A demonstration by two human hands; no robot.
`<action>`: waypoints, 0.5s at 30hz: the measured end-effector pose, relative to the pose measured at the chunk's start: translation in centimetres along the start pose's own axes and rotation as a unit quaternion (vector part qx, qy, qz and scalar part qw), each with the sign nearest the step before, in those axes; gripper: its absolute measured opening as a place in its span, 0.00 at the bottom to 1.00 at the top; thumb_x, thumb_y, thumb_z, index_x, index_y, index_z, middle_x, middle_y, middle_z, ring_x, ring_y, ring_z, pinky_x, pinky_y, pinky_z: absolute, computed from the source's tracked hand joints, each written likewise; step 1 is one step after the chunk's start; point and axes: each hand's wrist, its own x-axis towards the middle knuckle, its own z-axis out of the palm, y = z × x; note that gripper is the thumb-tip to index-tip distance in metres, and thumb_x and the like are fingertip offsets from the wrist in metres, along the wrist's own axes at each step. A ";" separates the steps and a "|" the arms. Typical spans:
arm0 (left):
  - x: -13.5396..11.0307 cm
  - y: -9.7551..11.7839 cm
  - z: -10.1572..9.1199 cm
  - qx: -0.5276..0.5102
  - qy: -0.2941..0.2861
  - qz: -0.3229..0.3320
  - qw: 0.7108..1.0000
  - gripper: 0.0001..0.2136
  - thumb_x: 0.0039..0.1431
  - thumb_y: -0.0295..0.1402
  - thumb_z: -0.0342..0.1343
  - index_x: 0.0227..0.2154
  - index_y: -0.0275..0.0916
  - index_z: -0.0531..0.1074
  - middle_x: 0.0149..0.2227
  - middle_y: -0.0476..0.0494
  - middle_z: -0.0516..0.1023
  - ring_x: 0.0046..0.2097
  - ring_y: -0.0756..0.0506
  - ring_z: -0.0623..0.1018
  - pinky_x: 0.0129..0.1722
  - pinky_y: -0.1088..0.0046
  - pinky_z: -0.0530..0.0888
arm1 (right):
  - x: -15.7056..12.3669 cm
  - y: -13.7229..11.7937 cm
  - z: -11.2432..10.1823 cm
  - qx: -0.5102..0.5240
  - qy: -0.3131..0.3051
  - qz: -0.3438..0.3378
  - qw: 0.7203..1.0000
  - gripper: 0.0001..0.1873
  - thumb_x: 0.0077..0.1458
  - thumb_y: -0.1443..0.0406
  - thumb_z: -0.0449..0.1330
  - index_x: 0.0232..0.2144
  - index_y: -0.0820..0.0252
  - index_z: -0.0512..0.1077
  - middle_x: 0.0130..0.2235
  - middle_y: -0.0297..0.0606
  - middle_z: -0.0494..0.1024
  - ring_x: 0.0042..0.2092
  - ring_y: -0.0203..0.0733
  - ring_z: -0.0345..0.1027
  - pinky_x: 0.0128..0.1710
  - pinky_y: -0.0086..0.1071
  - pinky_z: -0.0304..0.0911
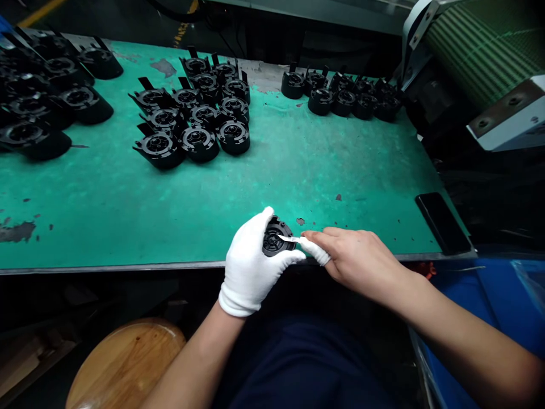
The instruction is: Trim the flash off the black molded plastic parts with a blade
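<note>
My left hand, in a white glove, is closed around a round black plastic part at the table's front edge. Rings and a hub show on the part's upturned face. My right hand has no glove, only a white wrap on its thumb, and grips a small knife. The thin, pale blade reaches over the face of the part, its tip near the hub. Whether the blade touches the plastic I cannot tell. The knife's handle is hidden in my fingers.
Similar black parts stand in groups on the green table, at left, centre and back right. A phone lies at the right edge. Above it juts a machine with a green belt. A wooden stool and a blue bin are below.
</note>
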 end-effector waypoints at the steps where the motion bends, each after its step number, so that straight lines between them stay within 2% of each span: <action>1: 0.0 0.0 0.0 0.001 -0.001 -0.001 1.000 0.43 0.45 0.53 0.69 0.61 0.37 0.63 0.58 0.34 0.74 0.58 0.36 0.75 0.61 0.57 0.72 | -0.1 -0.2 0.0 -0.004 0.000 0.006 1.000 0.30 0.57 0.69 0.51 0.60 0.46 0.68 0.44 0.36 0.81 0.41 0.49 0.77 0.31 0.35 0.62; 7: 0.1 0.0 0.1 0.016 0.013 0.019 1.000 0.42 0.46 0.52 0.68 0.61 0.36 0.64 0.58 0.34 0.74 0.59 0.36 0.75 0.61 0.56 0.71 | -0.5 -1.9 0.0 0.011 -0.004 0.056 0.998 0.32 0.54 0.72 0.51 0.60 0.49 0.68 0.46 0.39 0.81 0.42 0.51 0.77 0.35 0.37 0.65; 10: -0.1 0.2 0.3 0.012 0.022 0.022 0.999 0.42 0.47 0.52 0.68 0.61 0.36 0.64 0.58 0.33 0.74 0.59 0.35 0.75 0.60 0.55 0.72 | -0.9 -2.1 0.4 0.015 -0.001 0.077 0.997 0.32 0.57 0.71 0.51 0.63 0.49 0.66 0.44 0.40 0.81 0.41 0.53 0.77 0.35 0.39 0.67; 12: 0.0 0.2 0.2 0.008 0.017 0.021 1.000 0.41 0.47 0.53 0.68 0.61 0.36 0.64 0.58 0.33 0.74 0.59 0.35 0.75 0.61 0.55 0.71 | -1.2 -1.5 0.7 0.040 0.023 0.064 0.997 0.29 0.60 0.70 0.50 0.63 0.50 0.65 0.47 0.41 0.81 0.45 0.53 0.77 0.39 0.40 0.69; 15: 0.7 -0.2 -0.3 -0.005 -0.006 0.029 1.000 0.42 0.46 0.54 0.67 0.61 0.37 0.64 0.58 0.33 0.74 0.59 0.34 0.75 0.61 0.54 0.71 | -1.2 0.1 0.9 0.122 0.084 0.021 0.989 0.23 0.65 0.66 0.50 0.61 0.52 0.67 0.56 0.40 0.77 0.54 0.48 0.73 0.50 0.38 0.67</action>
